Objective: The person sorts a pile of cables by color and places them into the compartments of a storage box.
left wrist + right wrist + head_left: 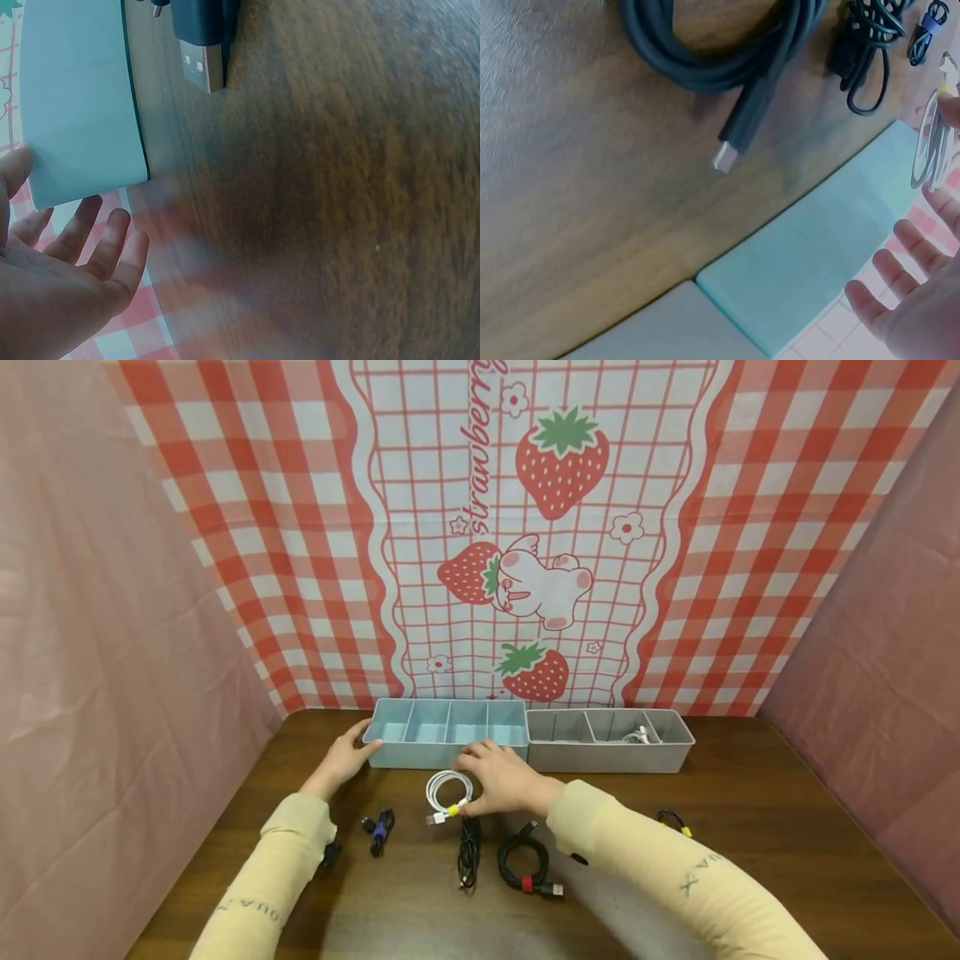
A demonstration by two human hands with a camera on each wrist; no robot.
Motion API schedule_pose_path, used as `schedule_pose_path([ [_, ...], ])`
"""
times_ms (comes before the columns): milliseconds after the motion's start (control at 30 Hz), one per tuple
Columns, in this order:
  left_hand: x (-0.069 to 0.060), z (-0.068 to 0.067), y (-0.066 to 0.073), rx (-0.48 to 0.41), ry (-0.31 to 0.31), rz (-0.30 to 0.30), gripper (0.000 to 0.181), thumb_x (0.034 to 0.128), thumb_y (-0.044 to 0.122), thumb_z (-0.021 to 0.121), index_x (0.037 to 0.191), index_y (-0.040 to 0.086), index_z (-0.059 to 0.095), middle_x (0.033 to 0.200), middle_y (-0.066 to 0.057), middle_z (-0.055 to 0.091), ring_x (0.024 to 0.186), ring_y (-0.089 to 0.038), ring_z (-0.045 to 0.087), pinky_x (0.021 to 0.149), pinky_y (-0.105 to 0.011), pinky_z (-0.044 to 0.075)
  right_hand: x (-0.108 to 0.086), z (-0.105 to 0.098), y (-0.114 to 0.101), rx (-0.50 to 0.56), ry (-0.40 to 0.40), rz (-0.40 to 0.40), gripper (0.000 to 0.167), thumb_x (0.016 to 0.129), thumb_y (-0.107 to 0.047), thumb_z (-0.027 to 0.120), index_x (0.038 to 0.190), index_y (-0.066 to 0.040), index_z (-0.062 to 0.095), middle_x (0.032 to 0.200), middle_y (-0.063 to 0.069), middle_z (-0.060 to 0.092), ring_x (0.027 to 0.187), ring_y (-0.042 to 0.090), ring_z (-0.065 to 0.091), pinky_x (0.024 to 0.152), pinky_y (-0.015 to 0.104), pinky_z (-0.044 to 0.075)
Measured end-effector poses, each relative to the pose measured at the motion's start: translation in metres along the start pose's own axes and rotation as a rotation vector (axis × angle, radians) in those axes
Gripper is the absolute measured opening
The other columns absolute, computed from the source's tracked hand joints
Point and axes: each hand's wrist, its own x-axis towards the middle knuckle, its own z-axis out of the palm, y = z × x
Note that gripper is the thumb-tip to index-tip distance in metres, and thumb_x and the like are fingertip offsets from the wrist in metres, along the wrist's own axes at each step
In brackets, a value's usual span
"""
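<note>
At the left end of the light blue divided box [420, 757], my left hand [341, 760] grips the corner, its thumb at the front rim and its fingers along the end wall. The left wrist view shows these fingers [112, 234] loosely bent beside the box end. My right hand [506, 777] pinches a coiled white USB cable [431, 795] with a yellow tie, in front of the blue box. In the right wrist view the white coil [928, 150] hangs between thumb and index finger, while the other fingers are spread.
A grey divided box [607, 760] adjoins the blue one and holds a white cable [637, 737]. Nearer on the wooden table lie a black cable with purple tie [380, 832], a black bundled cable [468, 856] and a black coil with red tie [527, 883]. Another yellow-tied cable [686, 832] lies right.
</note>
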Motion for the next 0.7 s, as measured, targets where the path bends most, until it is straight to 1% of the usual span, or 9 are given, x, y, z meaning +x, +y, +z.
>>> schedule_pose_path([
  [67, 0.0, 0.001, -0.001, 0.003, 0.002, 0.001, 0.059, 0.0982, 0.024, 0.051, 0.148, 0.004, 0.026, 0.145, -0.027, 0.034, 0.129, -0.042, 0.038, 0.102, -0.055, 0.033, -0.001, -0.004, 0.001, -0.007, 0.007, -0.005, 0.058, 0.073, -0.056, 0.071, 0.12, -0.024, 0.058, 0.128, 0.004, 0.051, 0.113, 0.024, 0.047, 0.084, 0.046, 0.044],
  [300, 0.004, 0.002, -0.002, 0.004, 0.032, 0.051, 0.058, 0.0967, 0.019, 0.054, 0.145, -0.001, 0.03, 0.14, -0.029, 0.041, 0.122, -0.041, 0.047, 0.099, -0.051, 0.038, -0.005, -0.019, 0.004, -0.006, 0.003, -0.008, 0.058, 0.076, -0.055, 0.07, 0.122, -0.023, 0.056, 0.127, 0.003, 0.051, 0.109, 0.022, 0.047, 0.082, 0.043, 0.044],
  [433, 0.004, 0.002, -0.002, 0.01, 0.031, 0.053, 0.058, 0.0969, 0.02, 0.053, 0.146, -0.001, 0.029, 0.14, -0.03, 0.04, 0.122, -0.042, 0.045, 0.099, -0.053, 0.038, -0.006, -0.026, 0.006, -0.004, 0.008, -0.003, 0.059, 0.077, -0.054, 0.069, 0.124, -0.023, 0.056, 0.128, 0.004, 0.05, 0.109, 0.021, 0.048, 0.083, 0.042, 0.044],
  [567, 0.004, 0.001, -0.002, 0.006, 0.025, 0.048, 0.059, 0.0972, 0.02, 0.053, 0.146, -0.001, 0.029, 0.142, -0.029, 0.038, 0.125, -0.042, 0.043, 0.1, -0.053, 0.036, -0.008, -0.034, 0.008, 0.005, 0.013, 0.002, 0.058, 0.078, -0.053, 0.069, 0.126, -0.023, 0.055, 0.131, 0.004, 0.049, 0.114, 0.022, 0.047, 0.089, 0.046, 0.043],
  [700, 0.003, 0.001, -0.003, 0.013, 0.021, 0.051, 0.059, 0.0973, 0.02, 0.052, 0.146, -0.001, 0.028, 0.142, -0.03, 0.037, 0.127, -0.043, 0.041, 0.101, -0.054, 0.035, -0.012, -0.041, 0.011, 0.011, 0.01, 0.002, 0.059, 0.078, -0.053, 0.069, 0.127, -0.022, 0.055, 0.132, 0.005, 0.048, 0.117, 0.025, 0.046, 0.091, 0.048, 0.042],
])
